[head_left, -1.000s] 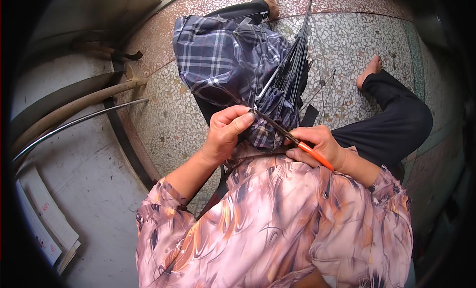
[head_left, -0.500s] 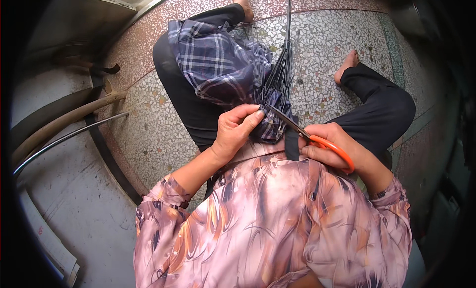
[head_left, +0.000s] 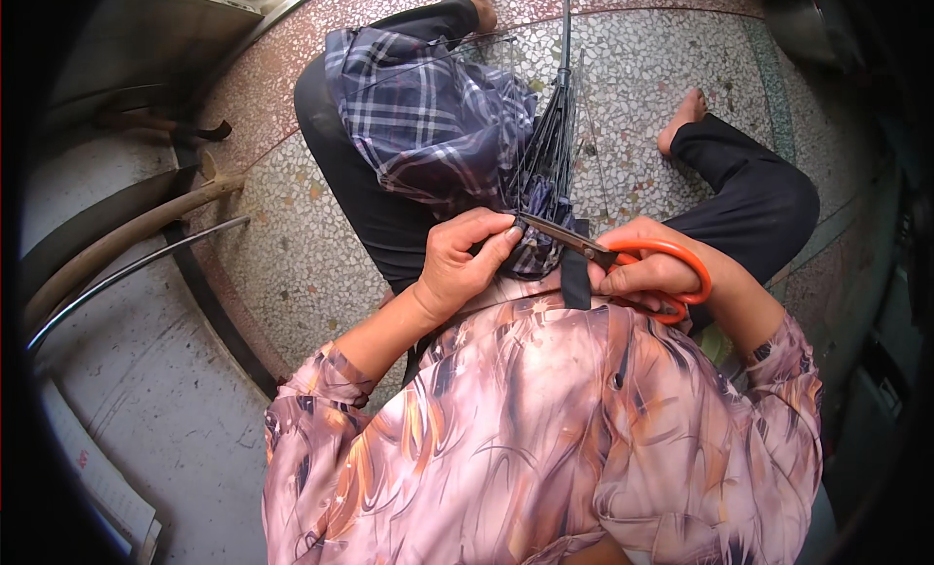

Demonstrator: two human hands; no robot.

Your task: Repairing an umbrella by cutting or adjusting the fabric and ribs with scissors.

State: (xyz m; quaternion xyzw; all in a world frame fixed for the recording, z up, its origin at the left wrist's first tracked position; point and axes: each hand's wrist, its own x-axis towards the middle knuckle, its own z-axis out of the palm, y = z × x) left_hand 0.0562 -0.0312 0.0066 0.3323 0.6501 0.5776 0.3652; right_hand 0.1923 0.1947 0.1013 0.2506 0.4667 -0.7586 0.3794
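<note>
Head view: right hand (head_left: 650,273) grips orange scissors (head_left: 623,259); left hand (head_left: 465,264) pinches plaid umbrella (head_left: 438,127).

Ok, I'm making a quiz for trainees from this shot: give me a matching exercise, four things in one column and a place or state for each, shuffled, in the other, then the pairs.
Things:
1. scissors
2. plaid umbrella cloth
3. left hand
4. curved wooden stick

Places or states:
A. lies on the floor at the left
B. draped over the lap and left leg
C. pinches the cloth at the blade tips
D. held by orange handles in the right hand

Pairs: 1-D, 2-B, 3-C, 4-A
</note>
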